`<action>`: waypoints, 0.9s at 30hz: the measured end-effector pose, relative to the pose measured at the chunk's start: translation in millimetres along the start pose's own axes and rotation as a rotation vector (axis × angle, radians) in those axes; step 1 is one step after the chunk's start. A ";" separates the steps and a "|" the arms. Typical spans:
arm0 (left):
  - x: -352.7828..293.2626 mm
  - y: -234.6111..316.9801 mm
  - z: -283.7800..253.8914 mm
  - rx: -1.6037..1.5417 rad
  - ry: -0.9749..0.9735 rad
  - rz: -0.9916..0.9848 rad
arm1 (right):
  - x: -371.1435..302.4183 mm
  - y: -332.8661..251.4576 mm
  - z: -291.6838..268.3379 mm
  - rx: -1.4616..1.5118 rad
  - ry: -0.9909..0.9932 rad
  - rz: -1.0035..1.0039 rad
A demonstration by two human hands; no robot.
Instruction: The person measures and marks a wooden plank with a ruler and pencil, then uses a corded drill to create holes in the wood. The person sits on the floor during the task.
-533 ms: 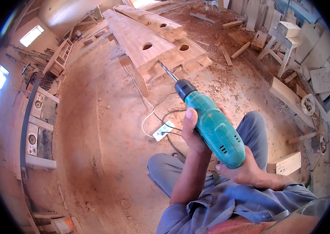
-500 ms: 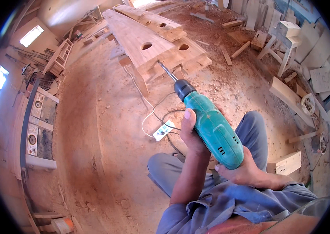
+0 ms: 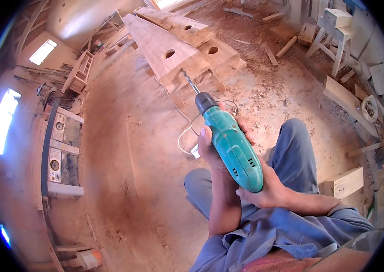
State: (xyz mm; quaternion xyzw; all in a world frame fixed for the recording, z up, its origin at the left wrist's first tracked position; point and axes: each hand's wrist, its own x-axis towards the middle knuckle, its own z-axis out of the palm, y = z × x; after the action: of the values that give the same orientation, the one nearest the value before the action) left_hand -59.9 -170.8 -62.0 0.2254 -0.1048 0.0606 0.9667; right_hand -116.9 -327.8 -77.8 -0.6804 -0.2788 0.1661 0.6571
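Far lower-left of the green drill [image 3: 233,147]: whitish bucket [image 3: 90,259] with an orange patch; upright or tipped, can't tell, contents not visible. Ahead and left of the drill: tapered wooden board [image 3: 162,43], round hole near its wide end. Just left of the drill's body, pale cable [image 3: 179,141] loops on the floor near a white power strip [image 3: 195,151], mostly hidden; a snag or tug could pull a plug loose. Bit [image 3: 191,82], at the drill's front, meets the board's wide end; inside the wood or only touching, can't tell. If the drill tilts, the bit could skid off that end or snap. Left hand [image 3: 207,144] is wrapped round the drill's front body, behind the chuck [image 3: 206,103]; fingers sliding forward could meet the chuck if it turns. Drill sits in front of the torso, gripped by both hands. Right hand [image 3: 269,183] is closed round the drill's rear; trigger hidden. Weak hold there could let the drill twist. Right of the drill, well apart: pale basin [image 3: 369,109], small stuff inside, too small to identify.
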 end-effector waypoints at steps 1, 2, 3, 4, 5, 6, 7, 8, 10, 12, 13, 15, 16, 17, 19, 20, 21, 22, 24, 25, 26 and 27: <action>-0.4 -0.8 -0.9 0.015 -0.006 0.000 | 1.2 0.1 1.2 -0.050 0.023 -0.002; -2.2 0.8 -2.1 0.003 0.024 -0.014 | 1.5 -1.6 2.9 -0.065 0.021 0.032; -4.4 3.5 -3.4 -0.009 0.053 -0.028 | 1.6 -4.7 4.4 -0.081 0.019 0.065; -6.7 6.8 -3.5 -0.021 0.082 -0.042 | 2.1 -6.6 5.9 -0.097 0.017 0.098; -11.2 11.3 4.4 0.094 0.164 -0.027 | 3.2 -7.9 6.5 -0.159 0.008 0.086; -18.3 15.9 17.5 0.204 0.240 -0.015 | 4.6 -8.6 5.8 -0.225 0.003 0.074; -24.3 18.2 26.1 0.315 0.316 -0.002 | 5.8 -8.8 4.4 -0.292 -0.001 0.062; -31.2 18.8 28.5 0.335 0.347 -0.007 | 5.8 -5.2 5.2 -0.310 -0.005 0.062; -38.9 19.9 30.8 0.376 0.409 -0.021 | 6.0 8.1 9.7 -0.345 -0.010 0.062; -37.1 21.9 24.8 0.355 0.358 -0.036 | 5.1 14.6 13.0 -0.400 -0.014 0.046; -36.9 22.3 22.8 0.322 0.335 -0.054 | 4.6 16.4 13.2 -0.390 -0.029 0.057; -35.1 19.9 20.0 0.268 0.301 -0.070 | 5.1 18.0 10.0 -0.375 -0.035 0.042; -33.8 19.0 18.9 0.255 0.290 -0.072 | 6.1 16.8 8.8 -0.363 -0.022 0.015; -33.0 18.3 17.6 0.256 0.283 -0.075 | 6.8 16.0 7.6 -0.351 -0.010 -0.012; -32.9 17.0 13.5 0.265 0.275 -0.085 | 5.7 15.5 6.6 -0.356 -0.012 0.019; -32.2 17.2 13.6 0.285 0.278 -0.078 | 6.1 14.7 6.7 -0.354 -0.014 0.030; -31.5 17.6 14.2 0.305 0.279 -0.072 | 7.1 12.6 6.2 -0.344 -0.013 0.026; -30.3 17.5 16.5 0.327 0.286 -0.055 | 8.0 9.9 5.5 -0.333 -0.013 0.023; -29.7 19.0 17.3 0.343 0.280 -0.052 | 8.2 8.6 6.7 -0.334 -0.013 0.019; -29.9 20.7 16.5 0.339 0.266 -0.062 | 8.0 8.8 7.6 -0.346 -0.014 0.016; -30.0 22.1 16.3 0.333 0.251 -0.069 | 8.2 8.4 8.1 -0.359 -0.017 0.010; -30.1 22.9 16.2 0.325 0.255 -0.073 | 8.2 7.4 8.5 -0.360 -0.020 0.012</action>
State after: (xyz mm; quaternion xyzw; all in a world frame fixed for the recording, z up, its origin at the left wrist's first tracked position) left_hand -95.7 -159.7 -45.0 0.3727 0.0376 0.0695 0.9246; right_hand -114.3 -316.0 -84.7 -0.7869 -0.3066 0.1243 0.5208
